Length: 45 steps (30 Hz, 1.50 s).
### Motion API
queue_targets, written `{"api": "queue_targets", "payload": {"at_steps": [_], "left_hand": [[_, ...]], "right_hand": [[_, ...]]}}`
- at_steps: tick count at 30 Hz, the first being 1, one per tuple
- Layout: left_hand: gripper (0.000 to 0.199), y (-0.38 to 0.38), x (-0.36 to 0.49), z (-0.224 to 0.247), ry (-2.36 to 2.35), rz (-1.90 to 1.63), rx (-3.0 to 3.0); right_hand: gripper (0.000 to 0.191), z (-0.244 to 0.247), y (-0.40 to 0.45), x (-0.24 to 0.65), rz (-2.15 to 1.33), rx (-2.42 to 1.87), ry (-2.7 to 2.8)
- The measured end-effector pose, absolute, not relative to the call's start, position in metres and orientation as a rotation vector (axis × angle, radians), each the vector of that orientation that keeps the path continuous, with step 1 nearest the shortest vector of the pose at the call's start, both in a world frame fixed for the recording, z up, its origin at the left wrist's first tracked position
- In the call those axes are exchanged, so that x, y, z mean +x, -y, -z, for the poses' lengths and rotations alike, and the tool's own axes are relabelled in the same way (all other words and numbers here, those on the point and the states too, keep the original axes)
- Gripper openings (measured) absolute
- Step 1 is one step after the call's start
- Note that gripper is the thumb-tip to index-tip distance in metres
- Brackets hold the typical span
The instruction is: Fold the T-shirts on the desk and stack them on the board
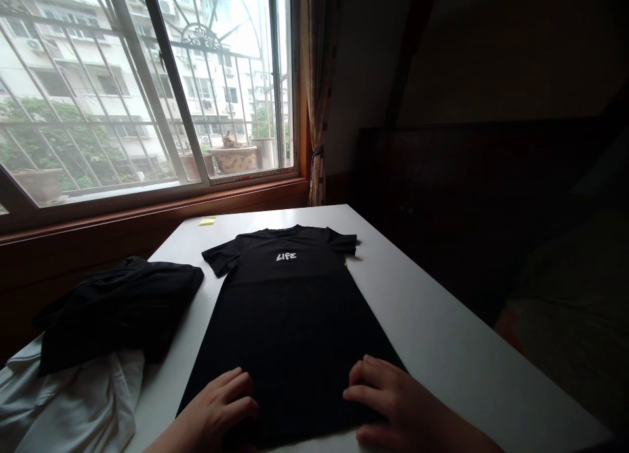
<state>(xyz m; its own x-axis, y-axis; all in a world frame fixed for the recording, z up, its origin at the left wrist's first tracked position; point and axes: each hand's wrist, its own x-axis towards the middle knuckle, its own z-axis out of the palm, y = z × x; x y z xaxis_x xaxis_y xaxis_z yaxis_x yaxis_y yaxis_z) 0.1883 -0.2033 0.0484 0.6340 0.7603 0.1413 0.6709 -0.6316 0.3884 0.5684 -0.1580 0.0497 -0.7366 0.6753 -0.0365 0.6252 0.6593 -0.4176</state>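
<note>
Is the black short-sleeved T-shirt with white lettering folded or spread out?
Spread out: the black T-shirt with white lettering lies flat on the smooth white table, its body laid long and both short sleeves extended outward.

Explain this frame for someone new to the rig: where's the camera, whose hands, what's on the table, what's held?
There is no machine here: a person works bare-handed. The single picture comes from a camera worn on the head, looking forward and down, so the person's left hand and right hand enter from the bottom.

Between them, a black short-sleeved T-shirt lies spread on a white table, neckline at the far end. Both hands are at its near end, fingers curled; whether they pinch the fabric isn't clear.

To the left, a black cloth bundle lies partly over a light grey cloth. A yellow slip sits near the table's far left corner. Beyond are a window and a tied curtain.
</note>
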Motion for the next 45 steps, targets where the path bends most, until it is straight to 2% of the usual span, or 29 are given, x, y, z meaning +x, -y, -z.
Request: {"api": "queue_targets", "payload": {"at_steps": [5,8,11,19,27,34,39,45], "left_hand": [[0.033,0.204,0.185,-0.044,-1.063,-0.55,2.566],[0.026,0.201,0.183,-0.039,-1.051,-0.576,2.577],[0.021,0.2,0.182,-0.036,-1.044,-0.619,2.61],[0.021,0.203,0.177,-0.029,-1.052,-0.8,2.793],[0.021,0.205,0.175,-0.027,-1.014,-0.971,2.878],[0.022,0.202,0.173,-0.026,-1.003,-0.973,2.895],[0.019,0.201,0.174,-0.027,-1.019,-0.99,2.88],[0.018,0.202,0.172,-0.024,-1.09,-0.96,2.807]], "right_hand": [[0.021,-0.049,0.161,0.568,-0.584,-1.002,2.693],[0.014,-0.046,0.162,0.582,-0.529,-0.985,2.658],[0.016,-0.042,0.164,0.604,-0.531,-1.068,2.61],[0.039,-0.031,0.171,0.63,-0.392,-1.123,2.559],[0.013,-0.028,0.172,0.608,-0.033,-0.985,2.505],[0.027,-0.035,0.17,0.626,-0.231,-1.13,2.582],[0.014,-0.041,0.168,0.636,-0.311,-1.27,2.6],[0.015,-0.039,0.168,0.633,-0.146,-1.305,2.631]]}}
